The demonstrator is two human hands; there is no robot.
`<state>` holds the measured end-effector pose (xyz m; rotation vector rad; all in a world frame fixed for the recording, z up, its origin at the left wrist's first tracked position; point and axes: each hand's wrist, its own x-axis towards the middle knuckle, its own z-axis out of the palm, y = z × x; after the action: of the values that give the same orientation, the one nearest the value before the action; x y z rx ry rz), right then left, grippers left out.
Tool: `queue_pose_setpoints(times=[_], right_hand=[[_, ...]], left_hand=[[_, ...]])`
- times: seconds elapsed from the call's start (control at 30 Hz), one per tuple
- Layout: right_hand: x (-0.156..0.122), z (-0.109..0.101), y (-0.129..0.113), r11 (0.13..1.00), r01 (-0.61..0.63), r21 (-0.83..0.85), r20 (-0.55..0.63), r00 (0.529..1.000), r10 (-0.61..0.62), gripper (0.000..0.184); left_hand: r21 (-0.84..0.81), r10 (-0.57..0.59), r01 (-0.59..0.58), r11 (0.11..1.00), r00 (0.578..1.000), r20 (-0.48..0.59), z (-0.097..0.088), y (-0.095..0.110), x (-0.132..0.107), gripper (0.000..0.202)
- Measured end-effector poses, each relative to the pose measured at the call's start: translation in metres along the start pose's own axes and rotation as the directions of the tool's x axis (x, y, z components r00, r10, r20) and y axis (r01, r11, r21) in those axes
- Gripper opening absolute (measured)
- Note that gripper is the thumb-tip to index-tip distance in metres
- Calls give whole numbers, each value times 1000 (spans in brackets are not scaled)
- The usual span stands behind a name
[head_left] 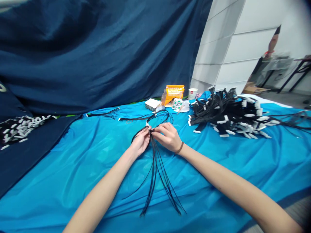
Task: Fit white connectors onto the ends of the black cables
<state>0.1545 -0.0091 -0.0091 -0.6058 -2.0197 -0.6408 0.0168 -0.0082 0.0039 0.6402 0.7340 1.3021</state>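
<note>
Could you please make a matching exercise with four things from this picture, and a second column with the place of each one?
Things:
1. bundle of black cables
2. paper cup
3. orange packet
4. pile of tied cables

Places:
A. heaped on the blue cover, at the right
B. held between left hand and right hand
C. just left of the cup
D. by the white wall, at the back

Pairs: 1-B, 2-D, 3-C, 4-A

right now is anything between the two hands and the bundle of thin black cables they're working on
Nothing visible. The left hand and right hand both already grip the bundle of thin black cables at its top, over the bright blue plastic sheet. The big heap of black cables lies apart, to the right.
</note>
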Motion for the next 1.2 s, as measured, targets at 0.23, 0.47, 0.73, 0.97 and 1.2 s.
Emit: queue_pose_setpoints(times=[0.23,0.47,0.73,0.97,1.2], right_hand=[[-2,0,0,999,37,-16,-23,999,-37,11],[-1,-1,0,997,61,-53,-71,995,-64,8],[0,2,-3,1000,12,-26,-72,997,-14,8],[2,5,-7,944,-212,251,-37,973,228,9],[16,-3,0,267,-515,814,192,673,714,11]], left_hand=[[-13,2,-1,1000,1000,16,0,-1,0,20],[-37,-8,10,999,999,37,0,-2,0,17],[-36,-12,13,999,999,42,0,-1,0,19],[-30,-5,7,1000,998,58,-4,0,4,17],[22,-67,65,998,996,54,-7,0,6,15]])
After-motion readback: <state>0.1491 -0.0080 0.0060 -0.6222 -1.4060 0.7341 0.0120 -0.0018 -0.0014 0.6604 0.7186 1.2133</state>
